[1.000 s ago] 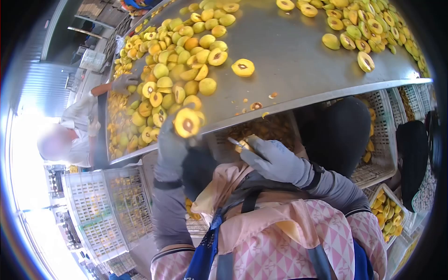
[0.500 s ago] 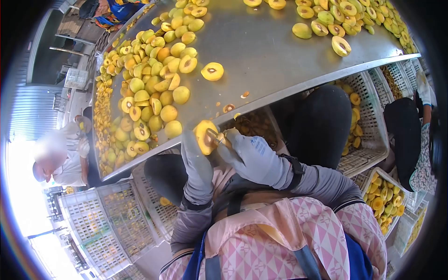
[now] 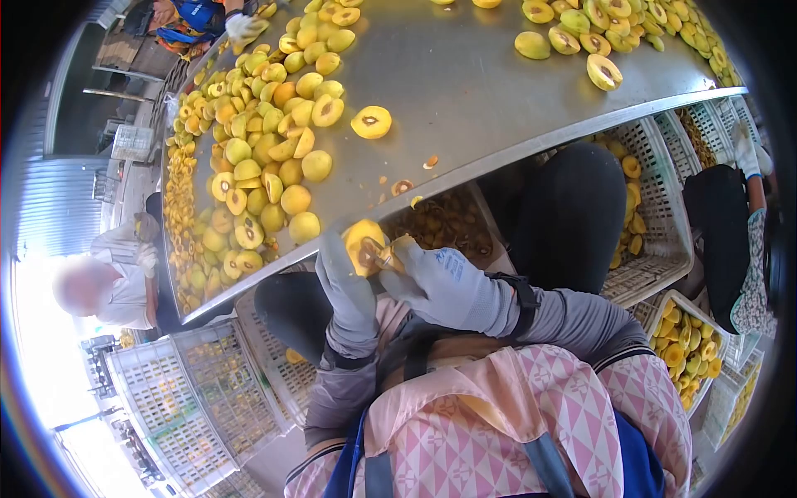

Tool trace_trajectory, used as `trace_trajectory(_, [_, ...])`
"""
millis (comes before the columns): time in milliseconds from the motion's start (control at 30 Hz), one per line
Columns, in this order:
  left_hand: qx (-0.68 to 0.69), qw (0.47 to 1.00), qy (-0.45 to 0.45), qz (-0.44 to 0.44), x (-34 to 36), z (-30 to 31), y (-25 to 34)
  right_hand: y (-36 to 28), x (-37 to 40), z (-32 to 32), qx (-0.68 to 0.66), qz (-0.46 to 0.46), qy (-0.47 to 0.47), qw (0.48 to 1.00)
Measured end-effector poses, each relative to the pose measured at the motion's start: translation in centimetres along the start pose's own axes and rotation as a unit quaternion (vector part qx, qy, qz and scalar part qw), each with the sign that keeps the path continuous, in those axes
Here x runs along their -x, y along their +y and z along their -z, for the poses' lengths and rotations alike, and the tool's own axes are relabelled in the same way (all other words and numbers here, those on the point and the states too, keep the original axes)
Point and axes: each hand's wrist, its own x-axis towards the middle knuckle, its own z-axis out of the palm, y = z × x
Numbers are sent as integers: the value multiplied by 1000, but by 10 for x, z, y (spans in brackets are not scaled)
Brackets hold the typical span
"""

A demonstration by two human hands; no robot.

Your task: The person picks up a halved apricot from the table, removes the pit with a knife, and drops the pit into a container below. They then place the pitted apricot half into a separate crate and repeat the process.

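- The fruit half (image 3: 363, 243) sits in your left hand (image 3: 349, 286), just below the near edge of the steel table (image 3: 498, 108). Your fingers are wrapped tight round it.
- Your right hand (image 3: 444, 286) is closed on a small tool (image 3: 387, 259). The tip of the tool touches the cut face of the fruit. Your glove hides most of the tool.
- A second ago your hands were apart. The fruit was up at the table edge and the tool waited lower down. Now both hands are close together under that edge. I think this means the picking up is done and the digging at the middle has begun.
- The cut face looks up at you and a little toward your right hand. As far as I can tell, its long way runs from the table edge down toward your body.
- Under the table, just behind your hands, is a crate (image 3: 448, 220) with brown bits in it.
- On the table's left part lies a big pile of fruit (image 3: 257, 158). One lone half (image 3: 371, 122) lies near the edge.
- Past the table's left end is another person (image 3: 120, 278).
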Motion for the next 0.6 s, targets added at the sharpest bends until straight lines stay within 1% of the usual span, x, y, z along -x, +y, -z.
trace_trajectory(67, [179, 980, -17, 84, 0, -6, -5, -3, -3, 3, -2, -54, -17, 998])
trace_trajectory(100, [298, 945, -16, 136, -1, -6, -4, -4, -4, 7, -10, -46, -22, 999])
trace_trajectory(133, [410, 892, -1, 188, -4, -5, -1, -6, -7, 13, -20, -38, -28, 999])
trace_trajectory(167, [542, 803, 25, 245, -8, -1, 4, -9, -11, 16, -74, -82, -31, 993])
trace_trajectory(200, [659, 691, 50, 293, -10, 1, 8, -12, -14, 20, -127, -125, -30, 983])
trace_trajectory(233, [488, 850, 45, 192, -9, 1, 8, -15, -20, 20, -222, -217, -25, 950])
trace_trajectory(267, [288, 954, 36, 76, -6, -1, 7, -14, -24, 19, -275, -251, -12, 928])
trace_trajectory(300, [441, 886, 26, 143, -9, -1, 34, -12, -27, 18, -326, -283, 5, 902])
trace_trajectory(333, [578, 787, 40, 213, -13, -1, 60, -4, -26, 14, -338, -262, 28, 904])
trace_trajectory(367, [563, 793, -21, 232, -9, 0, 56, 9, -24, 11, -347, -241, 51, 905])
trace_trajectory(400, [545, 796, -80, 251, -1, 6, 44, 19, -22, 13, -256, -175, 35, 950])
trace_trajectory(433, [524, 797, -137, 267, 1, 12, 34, 23, -26, 19, -161, -108, 32, 981])
trace_trajectory(500, [577, 739, -220, 269, -10, 21, 20, 11, -25, 34, -61, -108, 15, 992])
trace_trajectory(567, [569, 752, -208, 260, -14, 18, 17, 11, -21, 28, 8, -20, 17, 1000])
trace_trajectory(600, [533, 793, -159, 249, -13, 9, 20, 10, -19, 24, 41, 25, 19, 999])
